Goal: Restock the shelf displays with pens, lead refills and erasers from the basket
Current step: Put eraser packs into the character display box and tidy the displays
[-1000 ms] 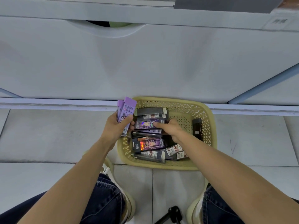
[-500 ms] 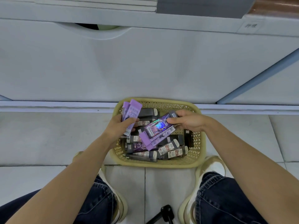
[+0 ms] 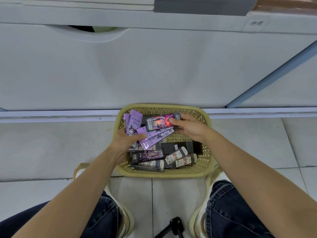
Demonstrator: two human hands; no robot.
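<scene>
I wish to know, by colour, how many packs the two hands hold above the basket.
purple packs: 4 in sight, others may be hidden
dark shiny pack: 1
total: 5

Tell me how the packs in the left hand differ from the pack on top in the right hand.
Colour: the left hand holds pale purple packs with a cartoon figure, while the right hand holds a dark pack with a shiny pink picture.
Pose: the purple packs stand nearly upright, fanned; the dark pack lies sideways.
Number: several purple packs, one dark pack on top.
Both are flat, slim packs held above the basket.
</scene>
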